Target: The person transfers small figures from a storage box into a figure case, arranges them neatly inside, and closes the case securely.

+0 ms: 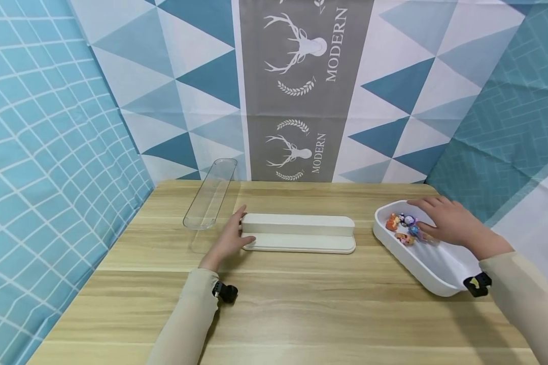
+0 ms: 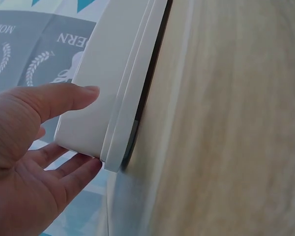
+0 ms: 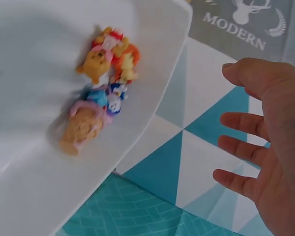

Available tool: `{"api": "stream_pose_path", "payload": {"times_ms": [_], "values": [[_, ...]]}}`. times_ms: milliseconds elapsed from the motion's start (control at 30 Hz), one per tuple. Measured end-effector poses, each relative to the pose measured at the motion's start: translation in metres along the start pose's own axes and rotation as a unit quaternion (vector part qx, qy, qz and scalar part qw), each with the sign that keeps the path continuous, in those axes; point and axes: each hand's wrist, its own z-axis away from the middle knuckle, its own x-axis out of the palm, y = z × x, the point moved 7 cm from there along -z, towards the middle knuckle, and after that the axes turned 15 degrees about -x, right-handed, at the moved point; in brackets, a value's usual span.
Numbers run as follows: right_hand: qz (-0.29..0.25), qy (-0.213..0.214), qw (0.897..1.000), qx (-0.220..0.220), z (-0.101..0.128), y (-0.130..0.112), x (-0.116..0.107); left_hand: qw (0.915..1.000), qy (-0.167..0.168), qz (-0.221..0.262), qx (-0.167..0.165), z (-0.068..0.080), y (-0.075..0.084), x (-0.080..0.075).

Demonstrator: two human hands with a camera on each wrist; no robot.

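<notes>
A white two-step display stand [image 1: 297, 234] lies lengthwise on the wooden table. My left hand [image 1: 229, 238] holds its left end, thumb along the front side and fingers around the end; the left wrist view shows the thumb [image 2: 71, 101] over the white surface and fingertips at its end. To the right is a white bin [image 1: 408, 261] with several small toy figurines [image 1: 404, 228] clustered at its far end, orange, yellow, blue and purple. Over the bin hovers my right hand [image 1: 452, 223], fingers spread and relaxed, holding nothing. In the right wrist view the figurines [image 3: 98, 83] lie apart from its fingers.
A clear plastic cover [image 1: 210, 195] stands on the table left of the stand, near the back. Behind the table hangs a patterned cloth [image 1: 292, 101]; blue tiled cloth [image 1: 50, 152] lines the left side. Black wrist cameras sit on both sleeves.
</notes>
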Motion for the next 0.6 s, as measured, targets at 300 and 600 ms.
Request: {"api": "stream_pose_path", "payload": {"times_ms": [300,600], "values": [[0.019,-0.021,0.999,-0.023,-0.001,0.006,0.007,0.9989,-0.003,0.046,-0.008,-0.001,-0.007,-0.001],[0.013,-0.044,0.999,-0.019,-0.004,0.012,0.022,0.9964,0.000,0.077,-0.034,-0.003,-0.015,-0.003]]}}
